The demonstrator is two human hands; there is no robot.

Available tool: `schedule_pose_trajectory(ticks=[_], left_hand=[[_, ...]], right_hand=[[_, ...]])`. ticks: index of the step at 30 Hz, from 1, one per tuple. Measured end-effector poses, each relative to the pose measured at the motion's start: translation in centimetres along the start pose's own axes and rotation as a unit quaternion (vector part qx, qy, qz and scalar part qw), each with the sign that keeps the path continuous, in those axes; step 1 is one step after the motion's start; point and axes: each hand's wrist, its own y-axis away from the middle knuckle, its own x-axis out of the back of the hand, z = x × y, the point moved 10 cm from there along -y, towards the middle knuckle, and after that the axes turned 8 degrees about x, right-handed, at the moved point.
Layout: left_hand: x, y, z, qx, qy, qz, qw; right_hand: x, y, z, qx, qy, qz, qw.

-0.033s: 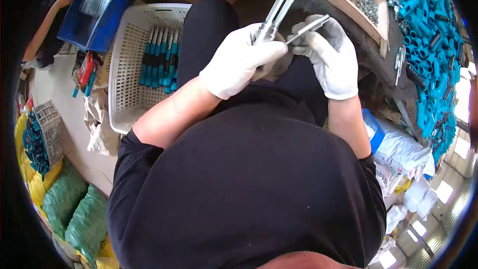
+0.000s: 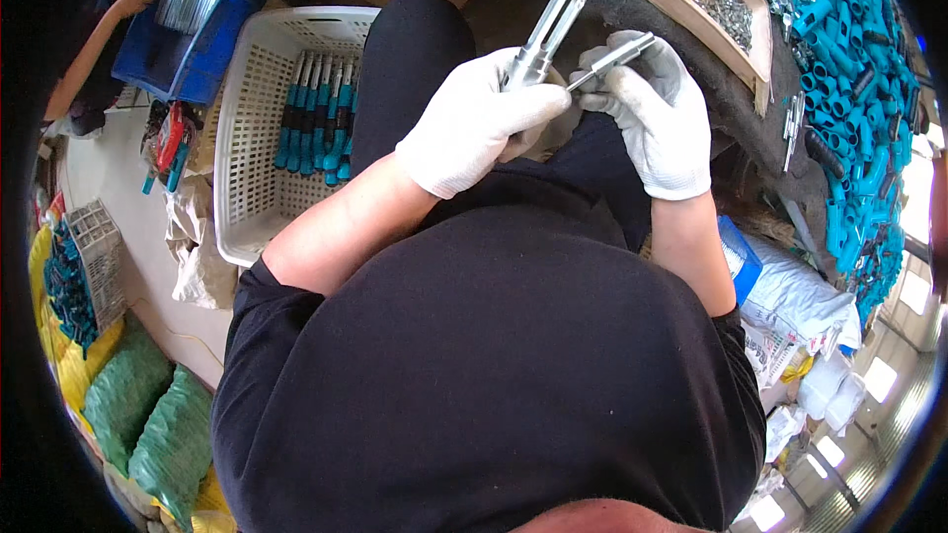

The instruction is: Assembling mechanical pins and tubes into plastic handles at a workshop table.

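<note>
Both my hands wear white knit gloves and are raised in front of my body. My left hand [image 2: 472, 126] is wrapped round a slotted silver metal tube [image 2: 554, 26], which tilts up and to the right. The tube's lower end is hidden in the glove. To its right, my right hand [image 2: 667, 123] pinches a slim stepped metal rod [image 2: 622, 52]. The rod's thin end points down-left and lies close to my left thumb; whether they touch I cannot tell.
A white plastic basket [image 2: 233, 153] at the left holds several teal-handled tools [image 2: 322, 128]. A blue bin [image 2: 212, 49] stands beyond it, near another person's arm [image 2: 91, 44]. On the right bench are a wooden tray [image 2: 755, 44] of small hardware and heaped teal parts [image 2: 854, 79].
</note>
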Motion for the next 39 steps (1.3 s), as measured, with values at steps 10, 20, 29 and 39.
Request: schedule_pose_trajectory(ticks=[10,20,29,39], left_hand=[[1.1,-1.2,-1.8,0.044,0.045,-0.029,0.998],[0.2,-1.4,-2.5,0.091,-0.037,-0.069,0.993],[-1.9,-1.2,-2.7,0.120,0.003,-0.086,0.989],[-4.5,-0.5,-3.4,0.167,-0.022,-0.151,0.974]], right_hand=[[0.0,-0.6,1.3,-0.023,0.149,0.007,0.989],[-0.4,-0.2,-0.1,-0.024,0.340,-0.191,0.921],[-1.3,2.3,-8.0,0.209,0.612,-0.228,0.728],[1.4,2.5,-11.3,0.226,0.619,-0.225,0.718]])
